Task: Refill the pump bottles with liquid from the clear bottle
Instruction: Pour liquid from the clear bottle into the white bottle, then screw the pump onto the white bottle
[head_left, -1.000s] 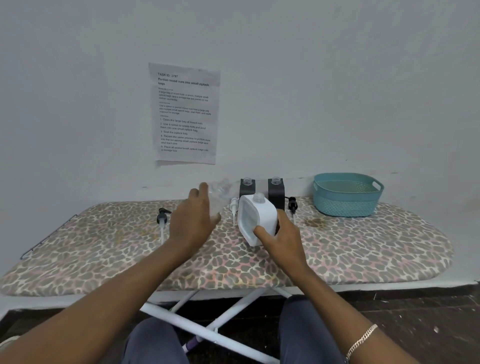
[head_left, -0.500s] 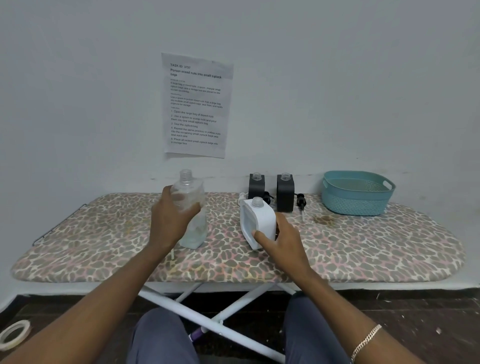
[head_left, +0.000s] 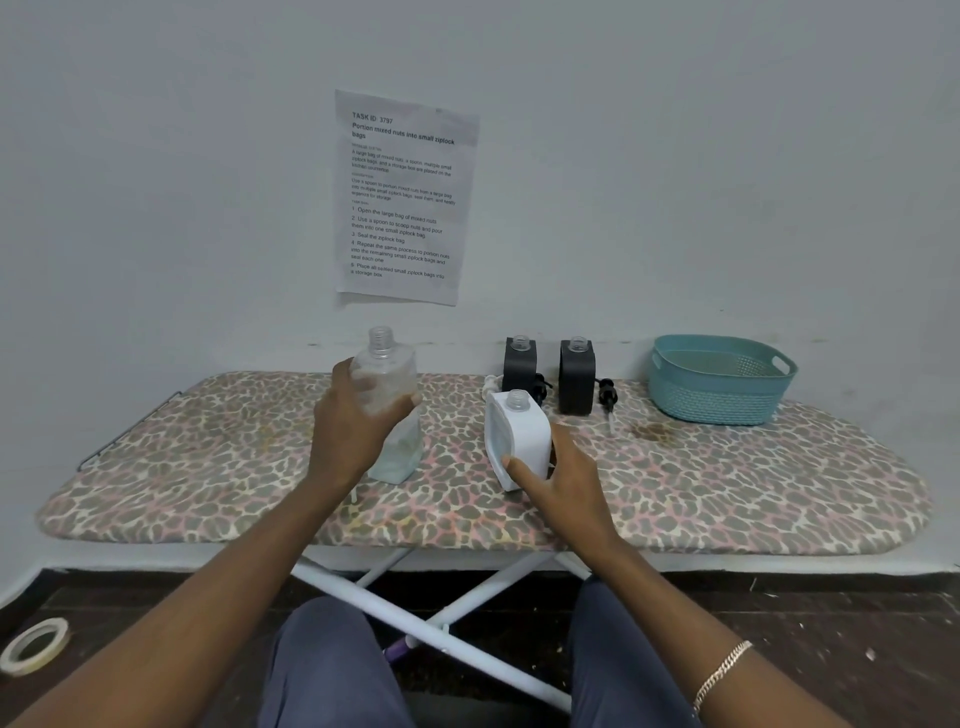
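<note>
My left hand (head_left: 353, 426) grips the clear bottle (head_left: 390, 410), which stands upright and uncapped on the ironing board (head_left: 208, 467) with pale liquid in its lower part. My right hand (head_left: 558, 483) holds the base of a white pump bottle (head_left: 519, 436), open-necked and tilted slightly left. Two black pump bottles (head_left: 519, 364) (head_left: 576, 376) stand uncapped at the back near the wall. Black pump heads (head_left: 605, 392) lie beside them.
A teal plastic basket (head_left: 719, 379) sits at the back right of the board, with a brown stain (head_left: 652, 431) in front of it. A paper sheet (head_left: 402, 200) hangs on the wall. A tape roll (head_left: 34, 647) lies on the floor at left.
My left hand brought the clear bottle from the back of the board toward me and to the left, now upright. My right hand stays on the white bottle.
</note>
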